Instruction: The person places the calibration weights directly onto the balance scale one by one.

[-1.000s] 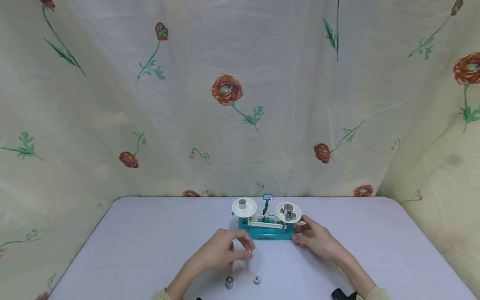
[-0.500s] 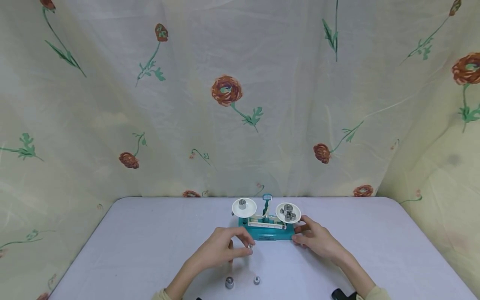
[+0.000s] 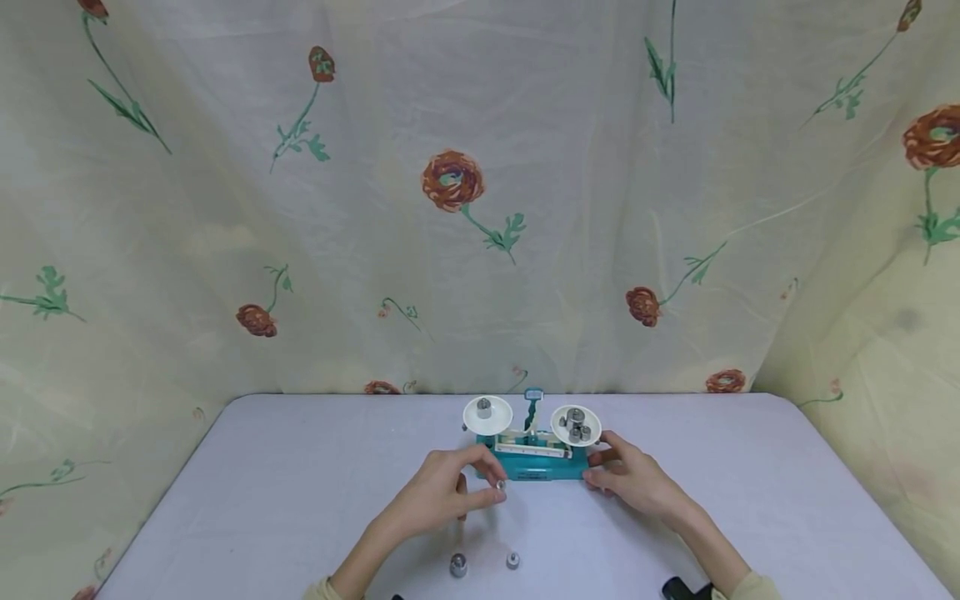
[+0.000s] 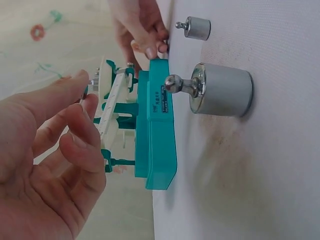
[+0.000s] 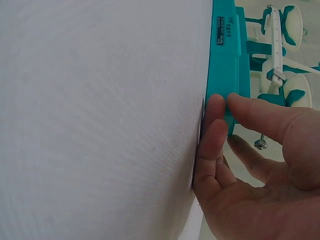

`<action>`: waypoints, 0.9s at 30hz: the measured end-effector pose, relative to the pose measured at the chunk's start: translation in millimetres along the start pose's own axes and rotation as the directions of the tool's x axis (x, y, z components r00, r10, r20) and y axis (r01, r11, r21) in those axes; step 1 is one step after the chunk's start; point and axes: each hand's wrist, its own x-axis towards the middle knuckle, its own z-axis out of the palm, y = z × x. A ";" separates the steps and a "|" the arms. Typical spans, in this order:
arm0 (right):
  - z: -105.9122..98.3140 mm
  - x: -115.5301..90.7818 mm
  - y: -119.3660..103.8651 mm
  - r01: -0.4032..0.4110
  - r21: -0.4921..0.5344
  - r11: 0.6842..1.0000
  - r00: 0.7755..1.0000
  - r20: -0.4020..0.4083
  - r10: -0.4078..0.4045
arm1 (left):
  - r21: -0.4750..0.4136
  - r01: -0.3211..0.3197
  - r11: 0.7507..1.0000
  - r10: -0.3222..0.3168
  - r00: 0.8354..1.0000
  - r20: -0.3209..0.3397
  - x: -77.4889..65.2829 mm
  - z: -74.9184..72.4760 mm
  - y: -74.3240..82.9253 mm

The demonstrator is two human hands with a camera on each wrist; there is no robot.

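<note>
A teal balance scale (image 3: 534, 468) stands toward the back of the table. On its left pan (image 3: 472, 423) sits a metal weight (image 3: 484, 407); the right pan (image 3: 557, 431) bears several weights (image 3: 576, 418). My left hand (image 3: 438, 492) pinches a small metal weight (image 3: 501, 485) between thumb and fingertips, just in front of the base. In the left wrist view the fingers mostly hide that weight. My right hand (image 3: 637, 479) holds the right end of the base, its thumb (image 5: 250, 112) and fingers around the corner in the right wrist view.
Two knobbed weights stand on the table nearer me, a larger one (image 3: 458, 566) and a smaller one (image 3: 513, 561). A pale cloth covers the table (image 3: 315, 467). Behind it hangs a flowered curtain (image 3: 555, 275). A black object (image 3: 678, 588) shows by the right sleeve.
My left hand has lifted slightly and moved a little toward the scale with the small weight in it. The right hand stays at the base.
</note>
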 end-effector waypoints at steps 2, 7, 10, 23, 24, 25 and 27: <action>0.4 -0.4 0.0 0.002 0.001 1.000 1.000 0.000 -0.002 | 0.005 -0.004 1.000 0.004 1.000 -0.011 0.0 -0.2 0.6; 0.6 -1.6 -2.4 -0.014 0.002 1.000 1.000 -0.007 0.014 | 0.006 0.006 1.000 -0.006 1.000 -0.030 0.3 -0.2 1.4; 0.6 -1.3 -2.2 -0.015 -0.001 1.000 1.000 -0.008 0.015 | 0.006 0.023 1.000 -0.023 0.999 -0.037 0.3 0.5 1.6; -0.2 -0.9 -1.0 0.002 0.011 1.000 1.000 0.002 -0.002 | 0.001 0.012 1.000 -0.012 0.995 -0.104 0.7 -1.3 2.0; -0.1 -1.1 -0.7 0.003 0.014 1.000 1.000 0.001 -0.003 | -0.005 0.011 1.000 -0.011 0.994 -0.113 0.5 -1.2 2.2; -0.1 -1.4 -0.5 0.003 0.016 1.000 1.000 0.000 -0.003 | -0.009 0.014 1.000 -0.015 0.992 -0.123 0.5 -1.0 2.5; -0.1 -1.7 -0.4 0.002 0.014 1.000 1.000 -0.002 -0.002 | -0.008 0.004 1.000 -0.006 0.989 -0.145 0.6 -0.7 3.1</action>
